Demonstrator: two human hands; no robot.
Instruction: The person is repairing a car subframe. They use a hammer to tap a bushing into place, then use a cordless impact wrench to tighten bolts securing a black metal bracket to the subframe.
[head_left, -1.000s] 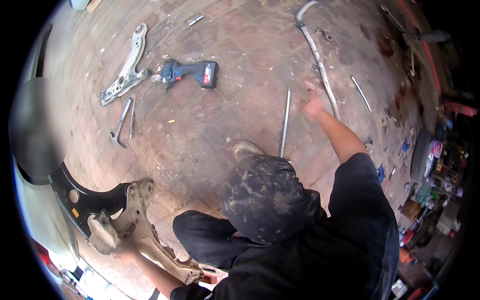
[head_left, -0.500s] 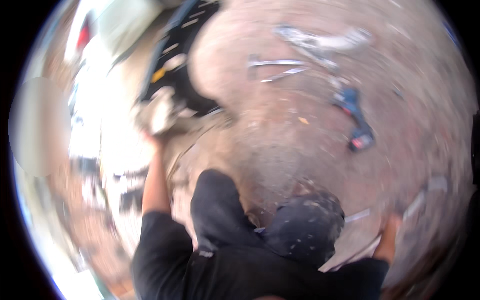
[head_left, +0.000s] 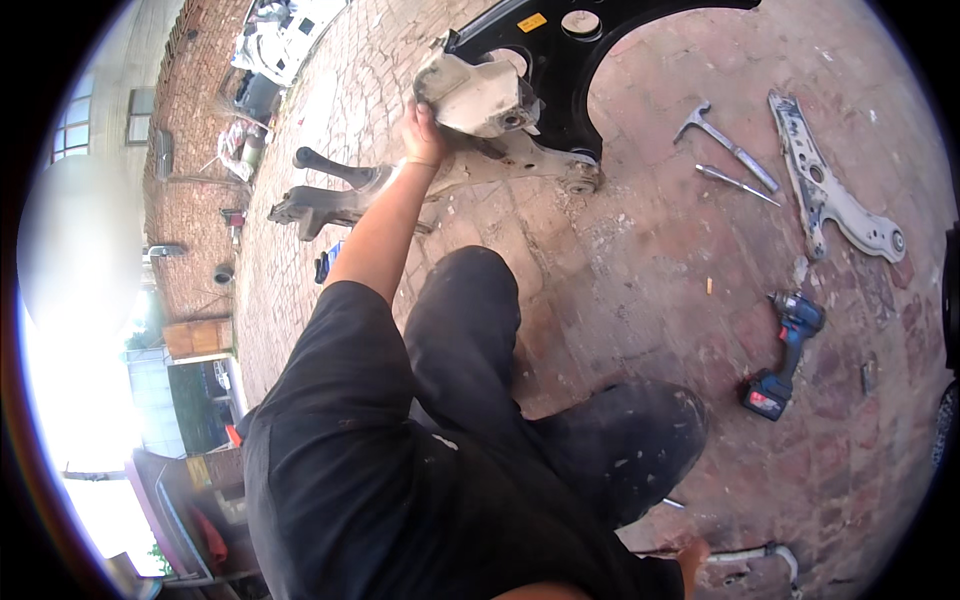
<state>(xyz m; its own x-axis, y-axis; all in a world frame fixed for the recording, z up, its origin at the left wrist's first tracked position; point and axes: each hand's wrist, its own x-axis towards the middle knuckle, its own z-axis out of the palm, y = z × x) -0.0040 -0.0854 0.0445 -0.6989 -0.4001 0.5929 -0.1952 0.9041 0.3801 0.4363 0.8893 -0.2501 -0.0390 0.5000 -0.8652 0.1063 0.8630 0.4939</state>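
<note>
My left hand (head_left: 424,135) is closed on the edge of a dirty grey metal car subframe (head_left: 475,98), by its raised boxy end. The subframe lies on the paving to my left front, beside a black car fender (head_left: 560,90); its arms reach left past my forearm. My right hand (head_left: 692,555) is low by my right side, mostly cut off by my sleeve, next to a bent metal bar (head_left: 765,555). Its fingers do not show well enough to tell whether it grips the bar.
On the brick paving at right lie a hammer (head_left: 735,145), a thin pointed metal tool (head_left: 738,185), a grey control arm (head_left: 825,185) and a blue cordless impact driver (head_left: 785,355). A brick wall (head_left: 195,130) and piled car parts (head_left: 280,45) stand at far left.
My view has swung to the right and steadied from a blur. My left hand remains on the subframe. My right hand has come in from farther out, closer to my body.
</note>
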